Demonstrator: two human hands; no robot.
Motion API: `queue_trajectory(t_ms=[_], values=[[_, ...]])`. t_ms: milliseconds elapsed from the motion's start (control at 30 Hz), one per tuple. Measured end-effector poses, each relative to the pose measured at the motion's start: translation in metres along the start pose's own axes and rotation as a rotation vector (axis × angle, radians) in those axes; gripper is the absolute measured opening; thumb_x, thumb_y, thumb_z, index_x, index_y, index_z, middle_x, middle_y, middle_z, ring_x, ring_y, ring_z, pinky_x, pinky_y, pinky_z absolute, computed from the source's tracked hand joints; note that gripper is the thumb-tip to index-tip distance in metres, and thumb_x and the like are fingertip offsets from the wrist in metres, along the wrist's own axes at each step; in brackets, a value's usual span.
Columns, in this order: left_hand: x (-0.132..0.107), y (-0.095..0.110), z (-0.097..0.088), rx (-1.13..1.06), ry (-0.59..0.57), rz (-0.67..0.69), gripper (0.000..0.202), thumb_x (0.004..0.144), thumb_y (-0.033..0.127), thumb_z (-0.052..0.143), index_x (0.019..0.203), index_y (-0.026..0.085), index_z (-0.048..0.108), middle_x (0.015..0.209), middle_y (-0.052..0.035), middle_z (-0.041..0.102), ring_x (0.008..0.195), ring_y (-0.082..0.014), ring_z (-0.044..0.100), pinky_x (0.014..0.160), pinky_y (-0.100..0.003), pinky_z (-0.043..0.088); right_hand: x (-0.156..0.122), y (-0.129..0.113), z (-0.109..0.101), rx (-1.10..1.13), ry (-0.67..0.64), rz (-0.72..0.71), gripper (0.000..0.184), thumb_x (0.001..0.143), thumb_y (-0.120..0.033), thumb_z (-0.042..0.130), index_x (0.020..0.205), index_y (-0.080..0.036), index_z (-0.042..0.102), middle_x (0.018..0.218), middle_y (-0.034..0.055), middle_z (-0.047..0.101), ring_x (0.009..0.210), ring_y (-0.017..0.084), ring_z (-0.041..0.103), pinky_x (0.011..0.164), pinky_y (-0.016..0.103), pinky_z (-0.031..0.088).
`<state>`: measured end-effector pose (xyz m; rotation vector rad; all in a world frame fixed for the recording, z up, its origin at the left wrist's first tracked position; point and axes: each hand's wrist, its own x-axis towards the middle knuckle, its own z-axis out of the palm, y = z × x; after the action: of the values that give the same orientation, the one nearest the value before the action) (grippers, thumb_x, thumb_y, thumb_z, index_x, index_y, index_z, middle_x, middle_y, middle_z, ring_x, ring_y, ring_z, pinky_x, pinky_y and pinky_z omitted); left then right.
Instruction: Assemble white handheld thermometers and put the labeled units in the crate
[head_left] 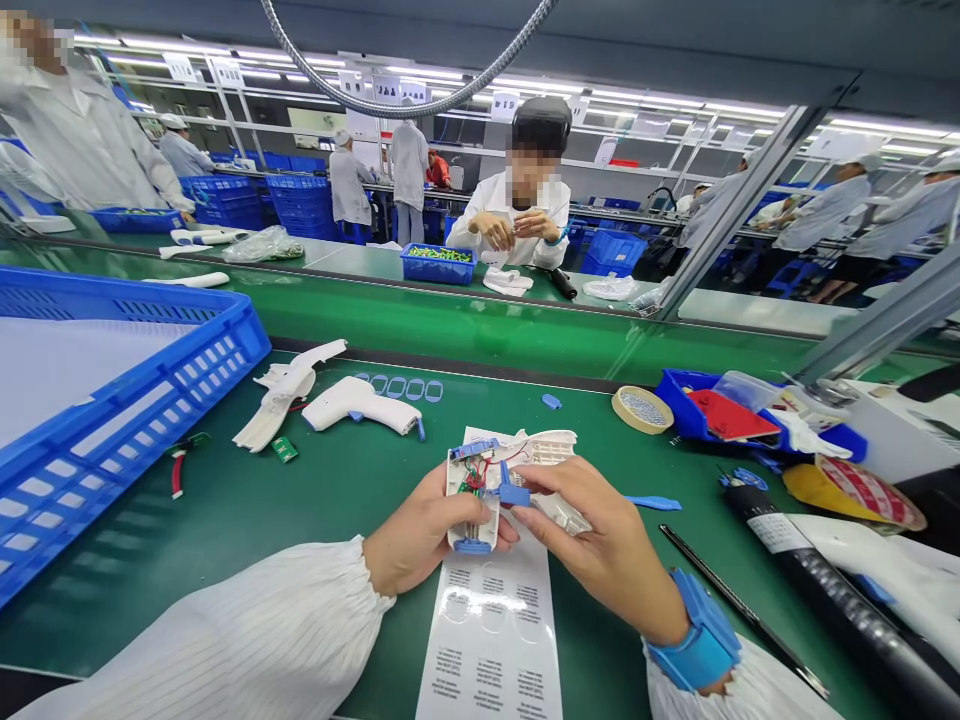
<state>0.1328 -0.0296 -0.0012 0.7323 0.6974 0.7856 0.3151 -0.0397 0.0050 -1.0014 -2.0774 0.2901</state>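
My left hand is closed around an opened half of a white gun-shaped housing, just above the label sheet. Red wires, a bit of green circuit board and blue end pieces show inside it. Between the thumb and fingers of my right hand is a small blue plastic part, held against the housing's inner side. The housing's handle, with a ribbed battery bay, points right, partly hidden by my right hand. Beneath both hands lies a white printed label sheet.
Left of centre lie a closed white gun-shaped unit, loose white shells and a green circuit board. A blue crate borders the left. Tape roll, blue bin, tweezers and black tube lie right. A co-worker sits opposite.
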Motion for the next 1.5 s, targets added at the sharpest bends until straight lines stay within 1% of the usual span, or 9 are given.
queue_trajectory(t_ms=[233, 600, 767, 1000, 1133, 1233, 1333, 1433, 1500], values=[[-0.001, 0.000, 0.002, 0.031, -0.009, 0.012, 0.028, 0.077, 0.025, 0.065, 0.102, 0.015, 0.054, 0.066, -0.0060, 0.069, 0.060, -0.0141, 0.062, 0.061, -0.024, 0.047, 0.001, 0.003, -0.004, -0.063, -0.009, -0.052, 0.026, 0.082, -0.023, 0.059, 0.108, -0.024, 0.059, 0.086, 0.0042, 0.067, 0.080, 0.019, 0.060, 0.072, 0.035, 0.049], [0.000, -0.001, 0.002, 0.140, -0.023, 0.038, 0.032, 0.082, 0.025, 0.060, 0.110, 0.014, 0.050, 0.064, -0.0047, 0.068, 0.062, -0.0143, 0.063, 0.063, -0.026, 0.049, -0.002, 0.010, -0.004, -0.173, -0.001, -0.138, 0.025, 0.083, -0.022, 0.059, 0.108, -0.020, 0.060, 0.078, 0.0052, 0.061, 0.072, 0.019, 0.052, 0.062, 0.033, 0.046], [0.000, -0.002, 0.003, 0.176, -0.001, 0.045, 0.032, 0.081, 0.026, 0.061, 0.108, 0.015, 0.049, 0.062, -0.0031, 0.067, 0.060, -0.0139, 0.063, 0.063, -0.026, 0.049, -0.002, 0.005, -0.004, -0.447, -0.034, -0.292, 0.024, 0.086, -0.019, 0.055, 0.107, -0.010, 0.061, 0.071, 0.0068, 0.062, 0.065, 0.019, 0.050, 0.054, 0.033, 0.041], [0.000, -0.004, 0.010, 0.208, -0.011, 0.089, 0.022, 0.075, 0.009, 0.058, 0.094, 0.016, 0.050, 0.064, 0.0023, 0.063, 0.059, -0.0106, 0.058, 0.060, -0.022, 0.047, -0.009, -0.024, 0.010, -1.000, -0.174, -0.490, 0.039, 0.085, 0.002, 0.031, 0.097, -0.005, 0.067, 0.060, 0.0097, 0.061, 0.055, 0.021, 0.049, 0.050, 0.036, 0.039], [-0.001, -0.006, 0.013, 0.215, 0.008, 0.121, 0.024, 0.076, 0.007, 0.053, 0.097, 0.018, 0.049, 0.067, 0.0048, 0.062, 0.058, -0.0085, 0.056, 0.062, -0.022, 0.046, -0.008, -0.031, 0.017, -1.065, -0.168, -0.547, 0.038, 0.085, 0.001, 0.033, 0.089, -0.005, 0.069, 0.065, 0.0121, 0.064, 0.057, 0.022, 0.050, 0.051, 0.036, 0.037], [-0.001, -0.004, 0.011, 0.209, -0.003, 0.096, 0.020, 0.078, 0.009, 0.051, 0.096, 0.017, 0.048, 0.061, 0.0029, 0.062, 0.056, -0.0102, 0.056, 0.061, -0.024, 0.046, -0.003, -0.031, 0.009, -1.015, -0.180, -0.506, 0.034, 0.083, 0.000, 0.035, 0.097, 0.000, 0.067, 0.065, 0.0120, 0.062, 0.058, 0.022, 0.051, 0.052, 0.036, 0.037], [-0.001, 0.000, 0.006, 0.165, -0.019, 0.033, 0.014, 0.077, 0.012, 0.053, 0.090, 0.013, 0.050, 0.061, -0.0031, 0.066, 0.058, -0.0134, 0.060, 0.062, -0.025, 0.046, -0.002, -0.027, -0.011, -0.801, -0.146, -0.356, 0.032, 0.084, -0.003, 0.039, 0.106, -0.002, 0.062, 0.069, 0.0095, 0.063, 0.062, 0.021, 0.053, 0.056, 0.036, 0.039], [-0.001, 0.005, 0.001, 0.105, -0.039, 0.015, 0.011, 0.075, 0.014, 0.054, 0.085, 0.011, 0.054, 0.063, -0.0074, 0.068, 0.057, -0.0142, 0.061, 0.062, -0.026, 0.047, -0.012, -0.018, -0.031, -0.577, -0.020, -0.152, 0.022, 0.088, -0.015, 0.044, 0.096, -0.011, 0.064, 0.073, 0.0067, 0.064, 0.063, 0.018, 0.053, 0.056, 0.033, 0.039], [-0.001, 0.006, -0.003, 0.058, -0.032, 0.019, 0.011, 0.074, 0.016, 0.054, 0.083, 0.011, 0.057, 0.063, -0.0086, 0.069, 0.056, -0.0148, 0.061, 0.061, -0.026, 0.047, -0.024, -0.008, -0.038, -0.545, -0.002, -0.020, 0.023, 0.090, -0.025, 0.044, 0.092, -0.012, 0.064, 0.074, 0.0071, 0.064, 0.065, 0.019, 0.054, 0.057, 0.032, 0.042]])
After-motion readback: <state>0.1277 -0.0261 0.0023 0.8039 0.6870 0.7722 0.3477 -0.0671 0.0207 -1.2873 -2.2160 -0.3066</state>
